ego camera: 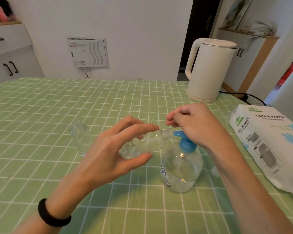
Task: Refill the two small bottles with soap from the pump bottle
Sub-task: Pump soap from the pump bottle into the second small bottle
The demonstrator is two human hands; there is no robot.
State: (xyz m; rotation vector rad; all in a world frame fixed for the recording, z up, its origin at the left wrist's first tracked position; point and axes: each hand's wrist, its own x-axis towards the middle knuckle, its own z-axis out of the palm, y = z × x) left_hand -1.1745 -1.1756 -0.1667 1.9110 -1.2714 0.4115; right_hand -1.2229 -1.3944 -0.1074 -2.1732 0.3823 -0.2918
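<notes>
My left hand (pixel 108 149) is gripping the small bottle (pixel 147 144), thumb and fingers curled round it, tilting its open neck against the blue spout (pixel 177 133) of the pump bottle (pixel 181 168). My right hand (pixel 193 125) is lying curled over the pump head, and I cannot tell whether it is pinching anything. With the neck so narrow and lying this flat, I am risking soap missing the mouth and running onto the tablecloth (pixel 41 107).
</notes>
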